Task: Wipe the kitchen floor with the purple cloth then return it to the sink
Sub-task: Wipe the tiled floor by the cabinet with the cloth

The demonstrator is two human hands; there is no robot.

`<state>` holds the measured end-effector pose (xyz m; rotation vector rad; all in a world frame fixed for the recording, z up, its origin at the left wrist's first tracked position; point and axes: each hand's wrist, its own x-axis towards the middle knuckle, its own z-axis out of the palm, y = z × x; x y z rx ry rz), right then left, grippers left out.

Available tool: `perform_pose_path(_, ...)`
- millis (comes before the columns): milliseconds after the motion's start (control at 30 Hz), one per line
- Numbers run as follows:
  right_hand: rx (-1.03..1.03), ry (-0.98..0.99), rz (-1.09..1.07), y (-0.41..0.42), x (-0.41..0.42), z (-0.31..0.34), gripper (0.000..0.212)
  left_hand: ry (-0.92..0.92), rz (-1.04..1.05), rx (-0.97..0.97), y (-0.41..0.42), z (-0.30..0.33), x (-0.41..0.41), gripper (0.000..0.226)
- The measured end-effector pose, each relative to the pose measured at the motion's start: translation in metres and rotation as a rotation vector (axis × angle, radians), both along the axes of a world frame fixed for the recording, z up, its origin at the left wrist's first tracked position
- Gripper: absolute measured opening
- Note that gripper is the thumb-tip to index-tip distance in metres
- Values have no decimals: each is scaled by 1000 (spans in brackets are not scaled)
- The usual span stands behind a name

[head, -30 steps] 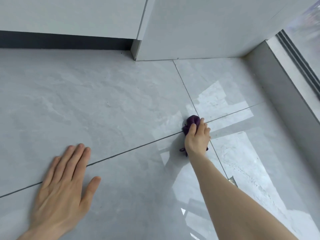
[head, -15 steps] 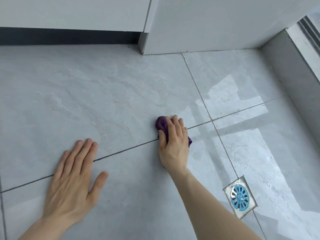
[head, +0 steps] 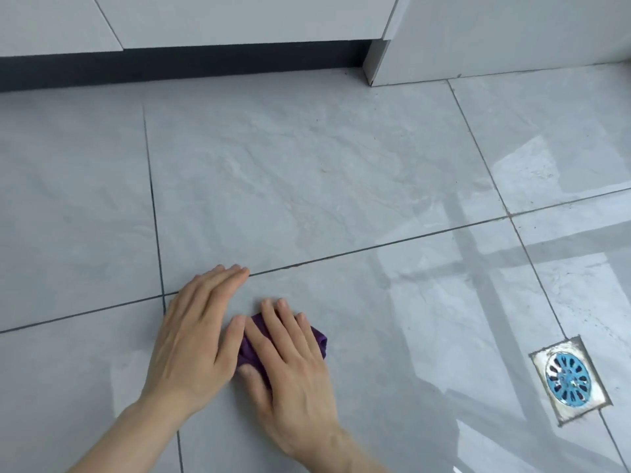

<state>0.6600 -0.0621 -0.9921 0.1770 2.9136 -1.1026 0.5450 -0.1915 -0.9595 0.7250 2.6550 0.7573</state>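
Purple cloth (head: 320,340) under right hand (head: 290,365)

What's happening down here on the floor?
A person is wiping the grey tiled floor by hand. The right hand presses a bunched purple cloth onto a tile; the left hand rests flat on the floor right beside it. A blue-grated floor drain sits off to the right, and pale cabinets line the far edge.

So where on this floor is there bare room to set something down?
The big tile between the dark kickboard and the left hand is bare, as is the glossy stretch between the purple cloth and the floor drain. Crowded: where that hand and the right hand press side by side.
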Motion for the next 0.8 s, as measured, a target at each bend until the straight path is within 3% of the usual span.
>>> perform_pose_path(133,21,79,-21,33,24,4,57,59,-140,-55,-8,2,24,47)
perform_pose_path(233,144,122,96,62,32,8,61,59,-222,-67,-2,3,31,45)
perform_pose_path(333,196,75,200,81,34,11,66,60,-261,-135,8,4,33,59)
perform_pose_path(567,192,158,254,95,12,10,34,264,-331,-264,23,-2,37,55)
perform_pose_path(800,165,110,144,94,-17,8,37,207,-270,-296,42,-5,16,50)
